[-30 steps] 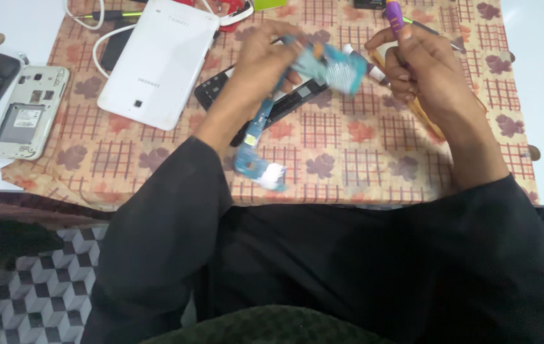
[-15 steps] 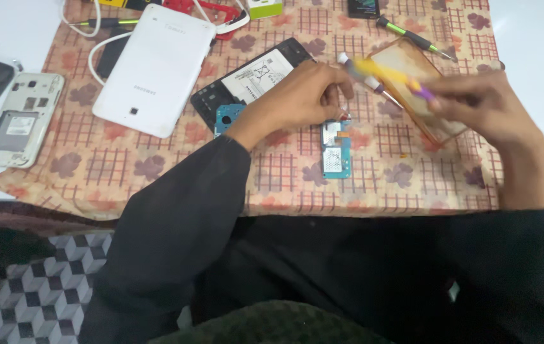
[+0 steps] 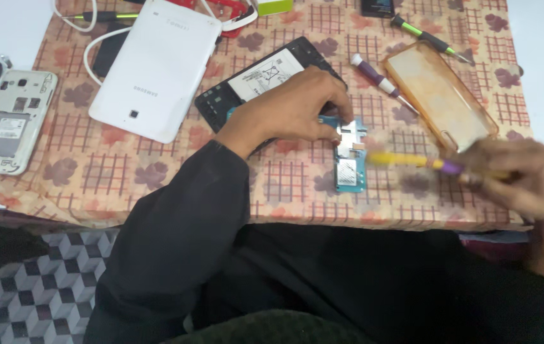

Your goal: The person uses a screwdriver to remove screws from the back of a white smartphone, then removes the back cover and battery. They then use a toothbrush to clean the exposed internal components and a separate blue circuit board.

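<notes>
- The left hand (image 3: pixel 294 108) lies palm down on the patterned cloth (image 3: pixel 285 185) that covers the tabletop (image 3: pixel 543 76), its fingertips pressing on the upper end of a small blue circuit board (image 3: pixel 350 159).
- The circuit board lies flat on the cloth, near the front edge, between the two hands; its lower part is bare and shows a pale rectangular patch.
- The right hand (image 3: pixel 517 181) is blurred, its fingers curled around a yellow screwdriver (image 3: pixel 412 162) with a purple collar; the tool lies nearly level, its tip pointing left towards the board. Whether the tip touches the board cannot be told.
- Under the left hand sits an opened black phone (image 3: pixel 265 76), back up, with a white-labelled battery showing.
- To the left of it a white tablet (image 3: pixel 157 67) lies face down, with white cables (image 3: pixel 87 44) beside it.
- At the far left a silver phone frame (image 3: pixel 7 121) with no back cover rests on the bare tabletop.
- Above the right hand lies a clear orange-tinted phone case (image 3: pixel 441 95), and just beside that a purple-and-white screwdriver (image 3: pixel 380 83).
- A green-handled screwdriver (image 3: pixel 425 37) lies further back, near the far edge of the cloth.
- Both arms wear black sleeves (image 3: pixel 176 236).
</notes>
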